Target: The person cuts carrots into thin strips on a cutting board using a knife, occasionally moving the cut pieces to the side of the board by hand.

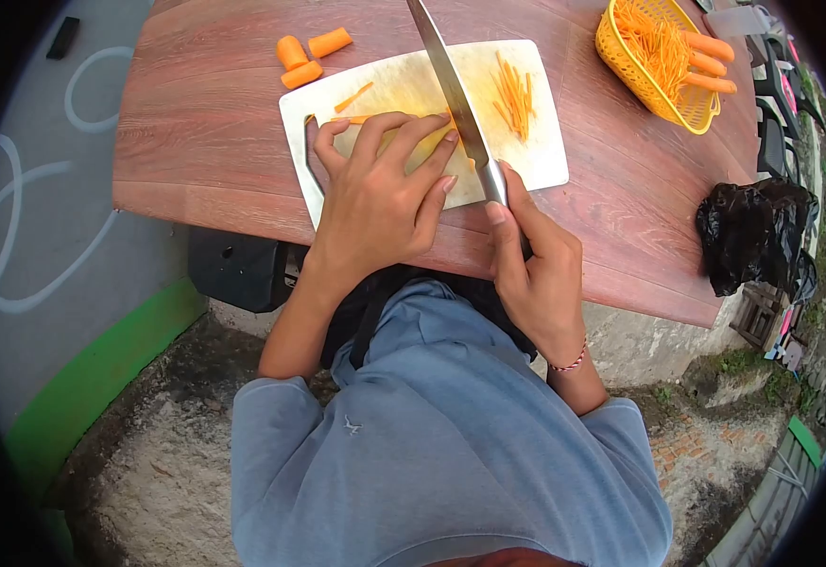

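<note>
On a wood-grain table (186, 142) above rough concrete (163, 454), the cutting board (547, 156) lay near the front edge, tabletop stretching toward a yellow basket (638, 79). The left hand (375, 194) spread its fingers over the board; the right hand's (541, 260) clamped a kitchen knife (457, 96) beside julienned carrot (515, 99).

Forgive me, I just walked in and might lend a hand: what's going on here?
A person is cutting carrot into thin strips on a white cutting board. The right hand grips the knife, its blade beside the fingertips of the left hand, which is spread over the board and mostly hides what lies beneath. Cut strips lie right of the blade. Three carrot chunks sit beyond the board; a yellow basket holds more carrot.
</note>
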### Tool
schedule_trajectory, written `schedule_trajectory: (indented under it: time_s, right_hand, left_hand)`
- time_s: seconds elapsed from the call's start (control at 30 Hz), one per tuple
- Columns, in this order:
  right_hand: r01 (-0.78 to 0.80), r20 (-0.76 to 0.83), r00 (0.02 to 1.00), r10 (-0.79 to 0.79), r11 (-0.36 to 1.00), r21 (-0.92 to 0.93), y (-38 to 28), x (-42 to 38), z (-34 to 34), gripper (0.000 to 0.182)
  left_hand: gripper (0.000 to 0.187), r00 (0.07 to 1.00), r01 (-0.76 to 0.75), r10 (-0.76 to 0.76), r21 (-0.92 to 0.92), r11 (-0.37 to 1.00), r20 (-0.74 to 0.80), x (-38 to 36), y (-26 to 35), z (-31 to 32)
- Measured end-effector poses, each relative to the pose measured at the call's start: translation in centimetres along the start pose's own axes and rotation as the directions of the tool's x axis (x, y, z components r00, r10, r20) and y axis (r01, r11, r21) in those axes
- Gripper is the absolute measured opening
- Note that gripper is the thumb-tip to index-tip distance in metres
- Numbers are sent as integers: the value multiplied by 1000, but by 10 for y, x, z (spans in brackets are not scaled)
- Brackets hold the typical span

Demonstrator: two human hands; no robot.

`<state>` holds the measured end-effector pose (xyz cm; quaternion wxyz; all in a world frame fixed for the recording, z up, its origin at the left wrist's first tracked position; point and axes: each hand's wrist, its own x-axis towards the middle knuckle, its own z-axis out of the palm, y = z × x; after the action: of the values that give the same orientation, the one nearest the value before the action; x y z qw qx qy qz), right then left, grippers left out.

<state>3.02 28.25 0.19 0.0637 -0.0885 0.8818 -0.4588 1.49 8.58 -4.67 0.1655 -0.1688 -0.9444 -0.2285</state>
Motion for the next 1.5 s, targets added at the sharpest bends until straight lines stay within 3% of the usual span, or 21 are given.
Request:
schedule_trajectory:
  time_s: [0.17,0.4,0.57,0.67,0.8,0.93,1.23,1.5]
  right_hand:
    - [99,-43,994,-101,994,-52,0,2,3,38]
    - [107,-32,994,-108,993,-57,2,15,4,40]
    - [-87,54,995,81,990,107,12,9,-5,42]
    - [-135,28,991,132,960,246,8,4,-10,42]
    - [-142,49,990,134,949,281,8,3,-15,44]
    - [-172,52,985,165,965,196,11,5,-15,43]
    - [-67,46,997,62,991,113,13,3,-7,40]
    - [-153,52,988,147,977,150,10,3,-12,41]
  left_hand:
    - [37,1000,3,-3,-13,1000,-9,1,-1,0]
    - [37,1000,3,-3,-20,1000,-21,1,0,-2]
    - [35,997,27,-32,-62,998,-70,1,-3,3]
    - [34,995,41,-48,-82,996,-85,0,-4,5]
    - [39,993,50,-55,-53,997,-102,4,-1,5]
    - [44,995,58,-57,5,998,-87,4,-1,5]
    - [41,994,38,-36,21,999,-99,3,-3,8]
    - [44,997,54,-51,63,997,-49,3,0,5]
